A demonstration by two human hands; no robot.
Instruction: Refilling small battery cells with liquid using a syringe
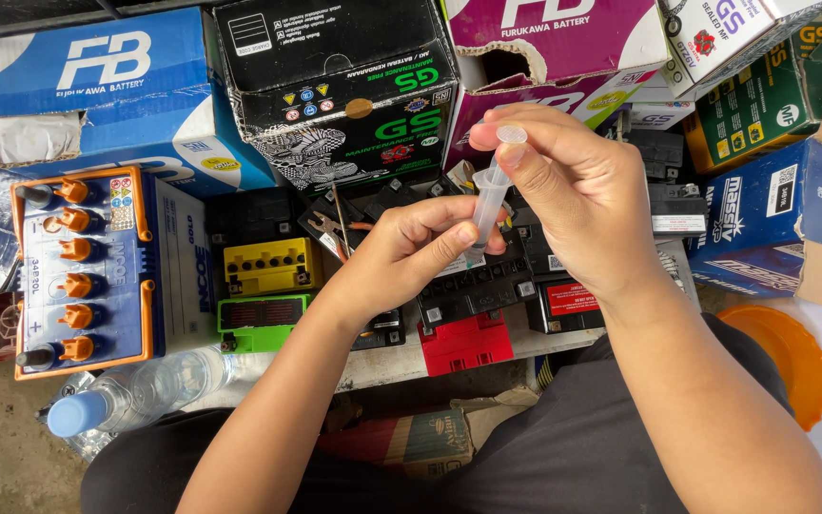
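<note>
1. Stacked cardboard battery boxes (354, 86) line the back.
2. A blue battery with orange caps (83, 271) lies at left.
3. The right hand (573, 200) pinches the plunger top with its fingers.
4. The left hand (411, 252) has its fingers pressed around the clear syringe (490, 195), held upright between both hands.

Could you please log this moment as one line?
left hand: grips syringe barrel | right hand: fingers on plunger top | below: small batteries

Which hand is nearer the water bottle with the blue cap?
Left. The left hand grips the syringe barrel up and right of the bottle; the right hand is farther right.
</note>
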